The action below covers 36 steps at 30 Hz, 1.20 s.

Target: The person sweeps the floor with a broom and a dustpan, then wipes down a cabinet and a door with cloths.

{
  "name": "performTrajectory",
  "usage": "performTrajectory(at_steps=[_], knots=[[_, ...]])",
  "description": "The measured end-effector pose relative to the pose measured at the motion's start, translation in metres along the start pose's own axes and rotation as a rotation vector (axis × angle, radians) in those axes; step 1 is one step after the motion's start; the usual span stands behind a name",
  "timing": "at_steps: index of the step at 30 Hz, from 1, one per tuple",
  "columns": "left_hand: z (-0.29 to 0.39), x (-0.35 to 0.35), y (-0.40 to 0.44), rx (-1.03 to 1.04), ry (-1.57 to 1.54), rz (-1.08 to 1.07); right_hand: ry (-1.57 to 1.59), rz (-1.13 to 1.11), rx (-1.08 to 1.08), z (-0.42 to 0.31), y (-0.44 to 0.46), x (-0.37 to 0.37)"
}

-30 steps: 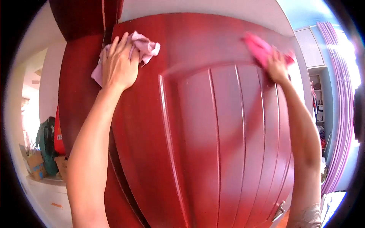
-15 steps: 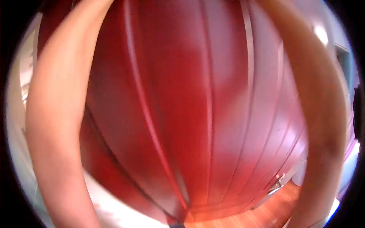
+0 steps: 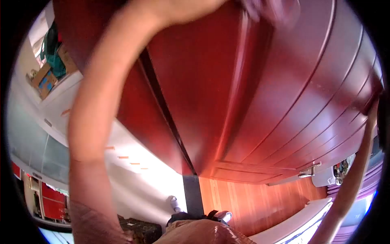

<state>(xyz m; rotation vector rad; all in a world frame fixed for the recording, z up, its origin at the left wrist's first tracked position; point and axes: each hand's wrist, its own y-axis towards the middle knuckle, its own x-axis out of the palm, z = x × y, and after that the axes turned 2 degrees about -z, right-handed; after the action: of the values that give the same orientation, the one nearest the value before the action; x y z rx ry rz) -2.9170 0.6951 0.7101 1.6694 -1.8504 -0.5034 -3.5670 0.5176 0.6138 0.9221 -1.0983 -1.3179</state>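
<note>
The lilac cloth (image 3: 280,11) is at the top edge, blurred, against the dark red panelled door (image 3: 292,73). My left hand (image 3: 199,7) reaches across the door's upper part and holds this cloth; its fingers are mostly cut off or smeared. Far to the right, my right hand (image 3: 372,111) is beside the door's grooved panel at the dark rim of the view. Its fingers cannot be made out, and the pink cloth does not show. A metal handle (image 3: 310,170) is low on the door.
Cardboard box (image 3: 44,81) and green bag (image 3: 57,63) stand on a white cabinet at the left. Below are a wooden floor (image 3: 243,199), a dark threshold strip (image 3: 192,195) and my feet. Purple curtain (image 3: 367,183) hangs at the lower right, near a white-edged piece of furniture (image 3: 296,223).
The view has tilted down and turned, bringing floor and feet into sight. My left hand and the lilac cloth have shifted rightward over the door. The pink cloth has gone out of sight.
</note>
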Motion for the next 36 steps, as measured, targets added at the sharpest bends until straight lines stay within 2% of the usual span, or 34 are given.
performTrajectory(at_steps=[1, 2, 3, 4, 5, 6, 7, 8, 9, 10, 13, 14, 16, 18, 19, 20, 21, 22, 23, 25, 26, 29, 30, 32, 34, 36], knots=[[0.026, -0.012, -0.013, -0.033, -0.074, -0.02, -0.026, -0.037, 0.054, 0.016, -0.062, 0.01], [0.055, -0.033, -0.037, -0.375, -0.393, -0.469, -0.05, -0.069, 0.131, 0.018, -0.12, 0.014], [0.075, -0.034, -0.047, -0.258, -0.359, -0.253, -0.085, -0.094, 0.136, 0.015, -0.19, 0.022], [0.096, -0.038, -0.06, -0.243, -0.37, -0.262, -0.051, -0.053, 0.351, -0.021, -0.226, 0.011], [0.114, -0.041, -0.08, -0.206, -0.502, -0.263, -0.213, -0.411, 0.479, -0.03, -0.297, 0.012], [0.137, -0.039, -0.102, -0.181, -0.608, -0.271, -0.32, -0.625, 0.531, -0.072, -0.328, -0.005], [0.154, -0.049, -0.115, -0.15, -0.576, -0.275, -0.422, -0.839, 0.571, -0.121, -0.347, -0.027], [0.178, -0.056, -0.132, -0.218, -0.636, -0.283, 0.389, -0.699, 1.196, -0.162, -0.376, -0.044], [0.198, -0.06, -0.151, -0.18, -0.719, -0.275, 1.267, -0.431, 1.703, -0.195, -0.391, -0.058], [0.21, -0.073, -0.164, -0.265, -0.934, -0.336, 1.333, -0.471, 1.888, -0.229, -0.386, -0.085], [0.254, -0.112, -0.197, -0.461, -1.16, -0.507, 1.263, -0.57, 1.981, -0.283, -0.375, -0.121], [0.264, -0.127, -0.211, -0.431, -1.198, -0.535, 1.26, -0.593, 1.987, -0.292, -0.372, -0.126], [0.252, -0.157, -0.212, -0.765, -1.247, -0.529, 1.267, -0.613, 1.974, -0.303, -0.366, -0.131], [0.227, -0.164, -0.216, -1.071, -1.14, -0.418, 1.311, -0.635, 1.915, -0.305, -0.361, -0.139], [0.188, -0.163, -0.204, -1.101, -0.948, -0.316, 1.365, -0.65, 1.853, -0.303, -0.361, -0.143], [0.146, -0.164, -0.189, -1.091, -0.746, -0.325, 1.52, -0.646, 1.713, -0.302, -0.351, -0.155], [0.105, -0.16, -0.17, -1.008, -0.514, -0.163, 1.129, -0.689, 1.858, -0.308, -0.337, -0.159], [0.061, -0.16, -0.151, -0.898, -0.316, -0.042, 1.16, -0.623, 2.029, -0.302, -0.389, -0.138], [0.023, -0.158, -0.133, -0.771, -0.136, 0.112, 1.102, -0.648, 1.976, -0.299, -0.377, -0.149], [-0.031, -0.145, -0.111, -0.649, 0.101, 0.238, 1.094, -0.699, 1.912, -0.317, -0.335, -0.18], [-0.049, -0.134, -0.112, -0.594, 0.193, 0.211, 1.141, -0.745, 1.89, -0.33, -0.32, -0.194], [-0.052, -0.105, -0.159, -0.549, 0.137, -0.093, 1.436, -0.933, 1.855, -0.384, -0.271, -0.242], [-0.047, -0.097, -0.173, -0.495, 0.041, -0.056, 1.567, -1.021, 1.839, -0.403, -0.262, -0.254], [-0.027, -0.1, -0.189, -0.584, 0.016, 0.002, 1.858, -1.189, 1.806, -0.447, -0.246, -0.279], [-0.002, -0.114, -0.212, -0.654, -0.072, -0.11, 2.11, -1.377, 1.758, -0.475, -0.242, -0.3], [0.03, -0.134, -0.247, -0.589, -0.014, -0.161, 2.317, -1.537, 1.699, -0.495, -0.249, -0.318]])
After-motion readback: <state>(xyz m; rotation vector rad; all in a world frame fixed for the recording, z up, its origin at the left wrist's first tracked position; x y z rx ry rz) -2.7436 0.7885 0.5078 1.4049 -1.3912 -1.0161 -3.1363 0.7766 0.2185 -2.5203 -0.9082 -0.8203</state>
